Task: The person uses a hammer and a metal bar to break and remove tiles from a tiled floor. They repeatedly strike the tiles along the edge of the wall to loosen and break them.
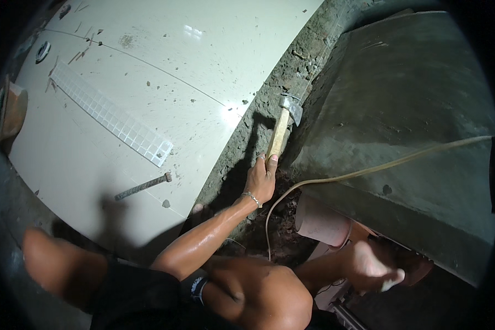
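My left hand (261, 179), with a bracelet at its wrist, is closed round the pale wooden handle of a hatchet (279, 133). The hatchet's metal head (291, 108) is over a rough strip of grey mortar and soil (231, 151), and its flared edge is turned toward the dark slope. My right hand cannot be made out for sure. A bare limb (327, 270) reaches right from behind my knee; its end is overexposed, and I cannot tell hand from foot. On the pale tiles (170, 44) lies a short ribbed steel bar (143, 186) with a wider head.
A white plastic grid strip (111, 117) lies on the tiles among crumbs of dirt. A brown container (14, 110) stands at the far left. To the right rises a smooth dark grey sloped surface (407, 88), crossed by a yellowish hose (368, 171). Below it lies a pinkish cylinder (323, 223).
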The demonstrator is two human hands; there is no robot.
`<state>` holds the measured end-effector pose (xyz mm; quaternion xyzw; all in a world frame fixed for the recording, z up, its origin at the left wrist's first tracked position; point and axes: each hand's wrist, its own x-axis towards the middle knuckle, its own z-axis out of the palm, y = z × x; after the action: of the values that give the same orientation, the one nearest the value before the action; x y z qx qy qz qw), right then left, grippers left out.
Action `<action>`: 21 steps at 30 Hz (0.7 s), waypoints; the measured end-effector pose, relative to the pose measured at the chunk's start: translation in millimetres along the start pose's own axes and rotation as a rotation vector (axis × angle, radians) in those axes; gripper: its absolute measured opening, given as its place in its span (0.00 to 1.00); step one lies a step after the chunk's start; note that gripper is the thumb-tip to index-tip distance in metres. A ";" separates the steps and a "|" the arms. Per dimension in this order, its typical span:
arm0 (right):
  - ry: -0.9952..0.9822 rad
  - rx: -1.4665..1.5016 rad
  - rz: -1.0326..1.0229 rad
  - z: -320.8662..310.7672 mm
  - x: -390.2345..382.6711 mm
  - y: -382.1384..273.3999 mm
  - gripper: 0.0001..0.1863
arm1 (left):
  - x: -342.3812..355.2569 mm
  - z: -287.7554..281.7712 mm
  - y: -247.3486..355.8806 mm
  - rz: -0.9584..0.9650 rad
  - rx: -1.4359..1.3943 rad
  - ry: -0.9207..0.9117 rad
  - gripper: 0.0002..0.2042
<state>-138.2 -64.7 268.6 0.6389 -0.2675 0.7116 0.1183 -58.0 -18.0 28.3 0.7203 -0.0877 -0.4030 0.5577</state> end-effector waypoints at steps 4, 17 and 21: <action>0.017 -0.046 -0.037 22.4 -6.4 0.8 0.19 | 7.3 7.1 -19.6 0.013 -0.064 0.083 0.31; 0.072 -0.119 -0.108 43.1 -5.4 6.6 0.20 | 17.0 -10.9 16.7 0.096 -0.379 0.202 0.23; 0.090 -0.133 -0.132 45.0 -2.7 7.2 0.21 | 11.0 10.5 -6.6 -0.023 -0.274 0.234 0.23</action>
<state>-103.5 -94.1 266.2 0.6131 -0.2656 0.7110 0.2190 -60.0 -29.7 16.7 0.6807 0.0419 -0.3309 0.6523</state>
